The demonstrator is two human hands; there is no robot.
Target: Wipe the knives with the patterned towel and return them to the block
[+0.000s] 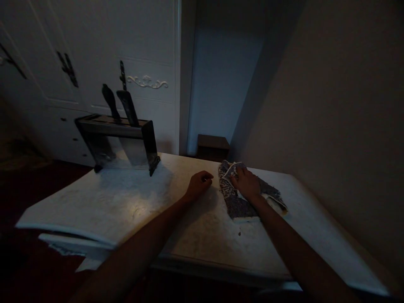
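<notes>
Dim room with a white cabinet beyond the hands and a pale desk beneath them. The right hand lies palm down on a crumpled grey patterned cloth, thumb apart from the fingers; whether a fold is pinched cannot be told. The left hand, just left of the cloth, is loosely curled with nothing visible in it; whether its fingertips meet is unclear. Farther left stands a knife holder. For good control, the right palm should probably bear evenly, with loose folds gathered under the fingers. One patterned edge points away from the person, left of that hand; the long axis, partly covered, seems to slant from far left to near right.
</notes>
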